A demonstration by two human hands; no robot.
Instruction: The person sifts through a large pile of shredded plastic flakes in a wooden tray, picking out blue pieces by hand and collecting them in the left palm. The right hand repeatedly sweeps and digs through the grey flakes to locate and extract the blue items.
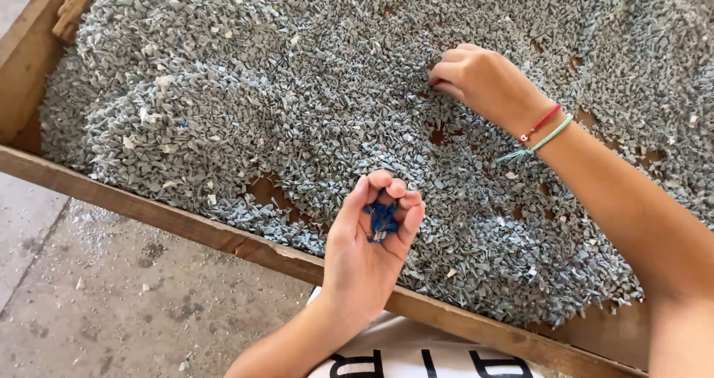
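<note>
Concrete floor (pixel 111 289) lies left of and below a shallow wooden tray (pixel 186 225), the landmark here. The tray is spread with small grey plastic chips (pixel 282 88), flecked with pale bits, bare wood showing in patches. Above the tray's near rim, the left hand (pixel 368 252) is cupped palm up, fingers curled loosely around a small clump of blue chips (pixel 382 219). Further right, over the tray's middle, the right hand (pixel 480 81), with red and green cords at the wrist, presses pinched fingertips into the grey chips; what they grip cannot be told. Sorting well likely means keeping the cupped hand level and picking single pieces.
</note>
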